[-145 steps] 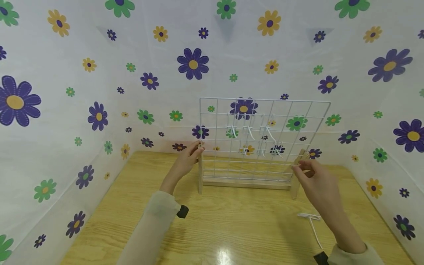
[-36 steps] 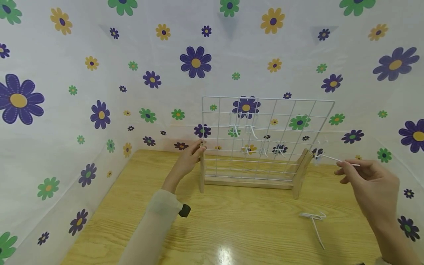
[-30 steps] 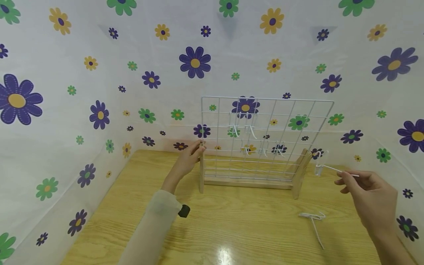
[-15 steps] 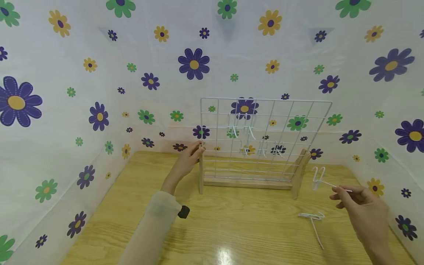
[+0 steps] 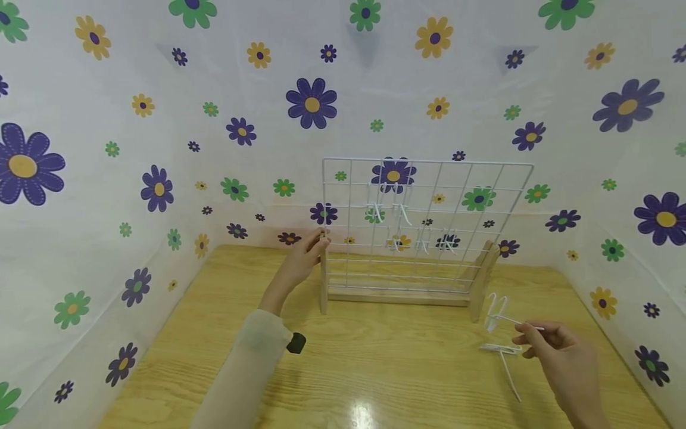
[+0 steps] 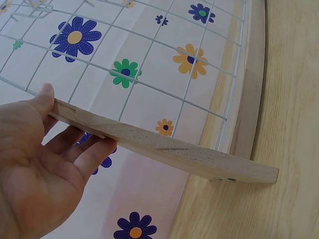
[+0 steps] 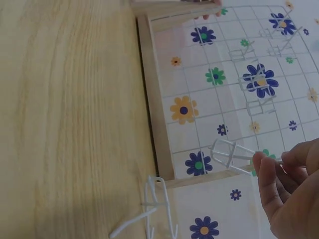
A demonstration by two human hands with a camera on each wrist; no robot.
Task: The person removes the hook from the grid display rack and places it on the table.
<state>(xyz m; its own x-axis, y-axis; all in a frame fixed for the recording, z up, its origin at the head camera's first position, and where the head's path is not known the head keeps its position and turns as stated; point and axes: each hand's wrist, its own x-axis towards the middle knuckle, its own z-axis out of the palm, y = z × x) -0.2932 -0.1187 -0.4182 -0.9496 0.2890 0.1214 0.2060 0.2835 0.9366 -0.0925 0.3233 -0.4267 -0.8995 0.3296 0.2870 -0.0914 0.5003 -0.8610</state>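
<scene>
My left hand grips the top of the left wooden upright of a stand; in the left wrist view the thumb lies on one side of the upright and fingers on the other. The stand bears a white wire grid. My right hand pinches the straight prong of a white wire display hook, held in the air right of the stand. Below it another white hook lies on the table, its prong toward me. Several hooks hang on the grid in two rows.
The wooden table has a light wood-grain top. Behind and at both sides stands white flower-patterned sheeting. The right wooden upright stands left of the held hook. A black wrist camera sits at my left sleeve.
A hook from the upper row has come off the grid into my right hand. That hand has carried it right, then down and left toward the hook on the table. My left hand stays put.
</scene>
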